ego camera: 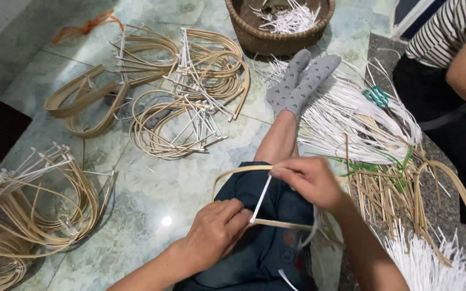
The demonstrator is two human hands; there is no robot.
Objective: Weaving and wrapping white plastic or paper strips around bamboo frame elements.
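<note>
My left hand [215, 233] pinches the lower end of a bent bamboo strip [233, 173] over my lap, where a white tie strip [260, 198] meets it. My right hand [309, 180] grips the strip's upper end and the top of the white tie. The bamboo curves into a U between both hands, with the white tie stretched straight across its open ends. My legs in dark jeans and grey socks [303, 78] stretch out on the floor.
Piles of finished bamboo loops with white ties lie on the green marble floor [152, 188] at upper left [184, 86] and far left [28, 210]. Loose white strips [351, 124], bamboo sticks [389, 194], a woven basket [279, 24]. Another person in a striped shirt [449, 32] sits right.
</note>
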